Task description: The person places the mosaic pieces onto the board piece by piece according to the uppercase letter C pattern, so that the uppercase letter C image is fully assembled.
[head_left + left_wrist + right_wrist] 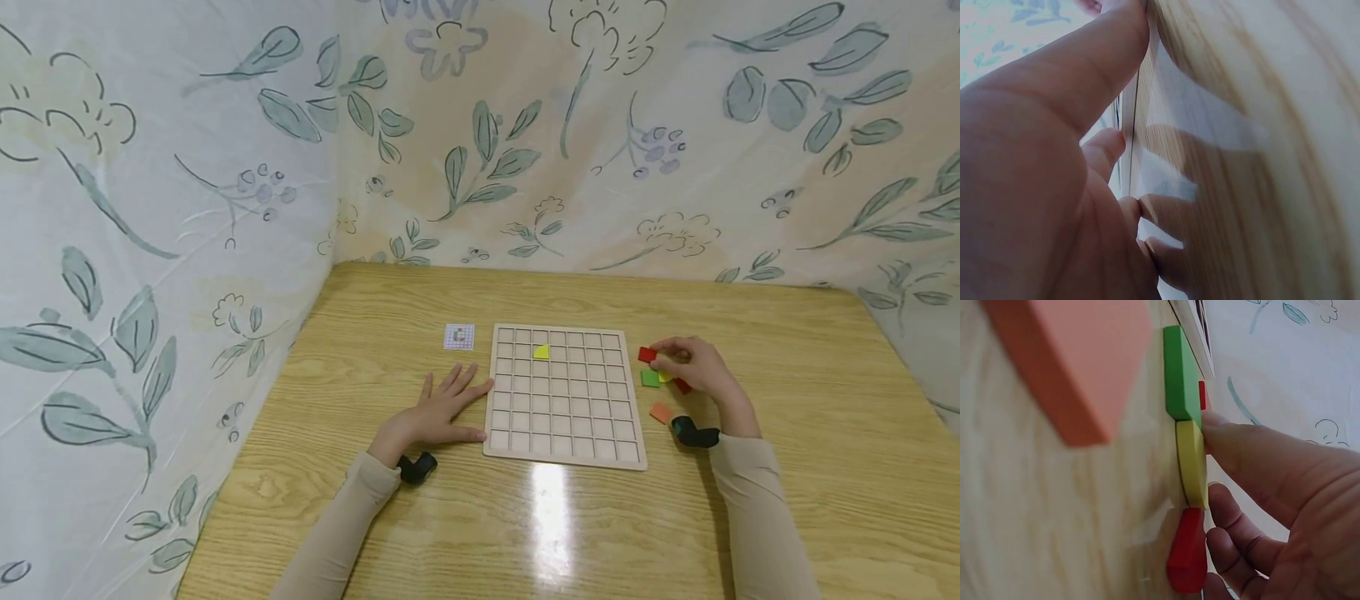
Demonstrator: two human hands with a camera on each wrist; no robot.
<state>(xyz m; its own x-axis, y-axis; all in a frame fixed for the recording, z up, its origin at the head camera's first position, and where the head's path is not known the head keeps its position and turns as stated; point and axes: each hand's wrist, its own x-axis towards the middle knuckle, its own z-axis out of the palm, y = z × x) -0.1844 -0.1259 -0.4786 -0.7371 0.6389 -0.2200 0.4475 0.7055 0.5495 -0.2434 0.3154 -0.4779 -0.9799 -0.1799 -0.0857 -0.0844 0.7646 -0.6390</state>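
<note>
A wooden grid board (566, 458) lies on the table with a yellow quarter-round piece (542, 352) in one of its upper cells. My left hand (435, 414) is spread flat at the board's left edge, thumb and a fingertip touching the rim. To the right of the board, my right hand (697, 367) pinches a red block (647, 355) between thumb and index finger. Just below it sit a green block (650, 378) and a yellow rounded block (1191, 464), side by side. Another red block (1186, 556) lies under the curled fingers.
An orange block (661, 412) lies nearer the right wrist. Left of the board's top corner is a small card (459, 337) printed with a coloured grid pattern. Black wrist cameras sit on both wrists. A floral cloth (480, 167) hangs behind the wooden table (375, 317) and along its left side.
</note>
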